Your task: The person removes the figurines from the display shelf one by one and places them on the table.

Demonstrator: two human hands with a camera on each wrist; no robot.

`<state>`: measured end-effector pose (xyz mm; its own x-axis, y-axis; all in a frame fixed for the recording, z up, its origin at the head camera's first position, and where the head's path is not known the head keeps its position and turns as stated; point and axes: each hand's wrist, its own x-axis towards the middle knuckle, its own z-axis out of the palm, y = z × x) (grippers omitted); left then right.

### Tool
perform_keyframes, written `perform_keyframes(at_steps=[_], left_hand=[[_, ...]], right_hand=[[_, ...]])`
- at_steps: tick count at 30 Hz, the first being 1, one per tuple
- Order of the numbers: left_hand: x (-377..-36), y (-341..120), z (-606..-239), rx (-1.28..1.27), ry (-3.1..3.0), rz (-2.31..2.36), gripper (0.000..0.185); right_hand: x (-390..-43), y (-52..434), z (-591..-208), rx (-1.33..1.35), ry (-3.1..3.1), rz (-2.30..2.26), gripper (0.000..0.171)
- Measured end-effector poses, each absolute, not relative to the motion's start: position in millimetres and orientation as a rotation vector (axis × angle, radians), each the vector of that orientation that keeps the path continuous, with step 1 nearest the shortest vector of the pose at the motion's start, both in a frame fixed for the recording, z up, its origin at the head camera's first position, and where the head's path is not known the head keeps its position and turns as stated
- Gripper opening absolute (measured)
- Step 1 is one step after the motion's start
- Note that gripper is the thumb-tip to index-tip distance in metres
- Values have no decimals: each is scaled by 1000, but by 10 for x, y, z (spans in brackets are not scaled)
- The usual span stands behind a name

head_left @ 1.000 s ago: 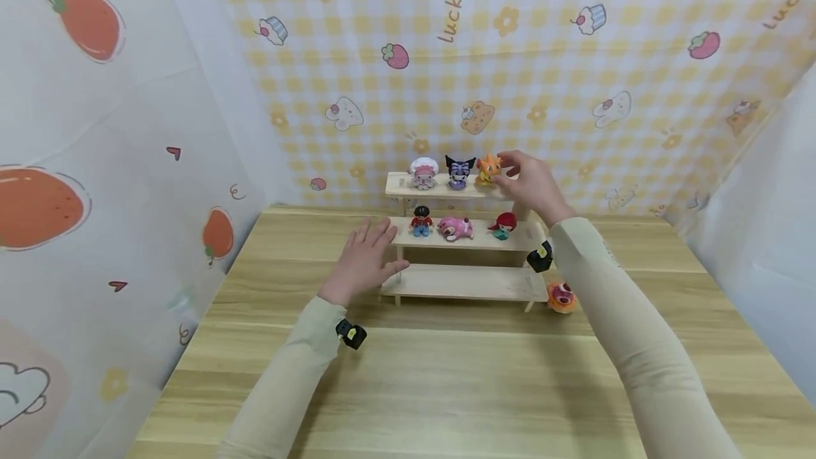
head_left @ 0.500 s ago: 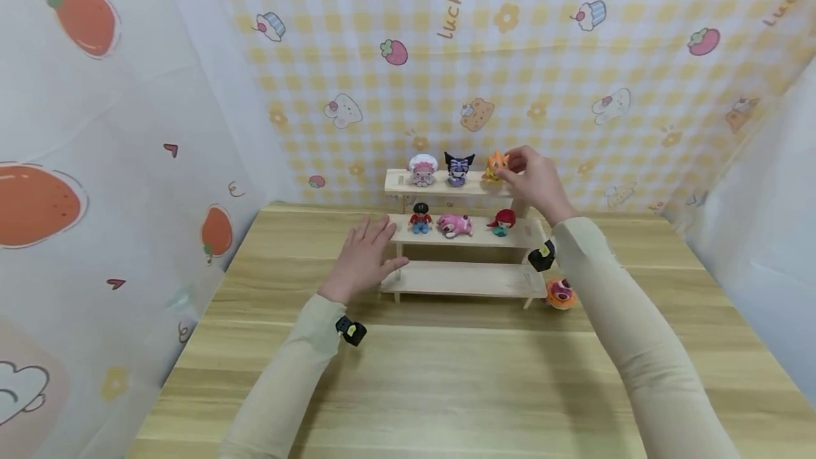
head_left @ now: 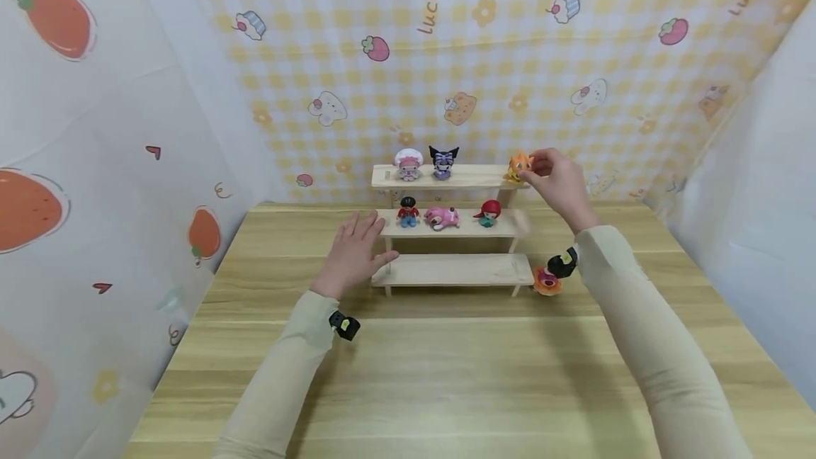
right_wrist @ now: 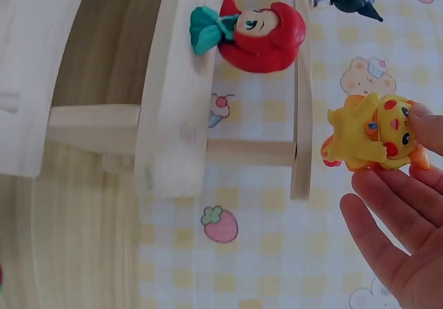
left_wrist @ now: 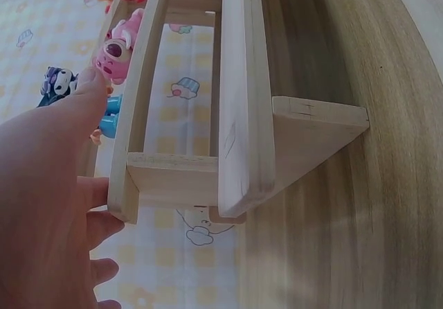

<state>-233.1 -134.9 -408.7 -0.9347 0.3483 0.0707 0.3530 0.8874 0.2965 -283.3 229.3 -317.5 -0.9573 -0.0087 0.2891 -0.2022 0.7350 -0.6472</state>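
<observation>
My right hand (head_left: 562,188) pinches an orange-and-yellow toy figurine (right_wrist: 360,132) between thumb and fingers. In the right wrist view a gap shows between this figurine and the top board. The small three-tier wooden display shelf (head_left: 452,270) stands against the back wall. My left hand (head_left: 349,255) lies at its left end with fingers spread, fingertips at the end of the middle tier. On the top tier sit a white-hatted pink figurine (head_left: 409,166) and a black-and-purple figurine (head_left: 443,163). The middle tier carries a boy figurine (head_left: 408,212), a pink bear figurine (head_left: 442,217) and a red-haired mermaid figurine (right_wrist: 259,32).
An orange figurine with a purple face (head_left: 547,280) is on the wooden table (head_left: 472,381) by the shelf's right foot, partly behind the right wrist camera (head_left: 564,263). Patterned cloth walls (head_left: 357,27) close in the back and left side.
My right hand has moved right along the top tier with the orange-and-yellow figurine, away from the black-and-purple one. The left hand stays at the shelf's left end. The head view has shifted slightly.
</observation>
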Motion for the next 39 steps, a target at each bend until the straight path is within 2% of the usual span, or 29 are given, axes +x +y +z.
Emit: perform_keyframes(at_steps=[19,25,39], left_hand=[[-2336,-1398,-4055,-559,-3038,-498,76],[-2323,-1385,-4077,-585,-3037,-506,76],[-2314,-1394,-4079,-598,-3011,-509,74]], right_hand=[[-2348,2749,-3406,79,-2663,1015,47],[-2200,2950,-3623,29,-2714,967,51],[-1900,3187,-4103,-51,-2809,910,47]])
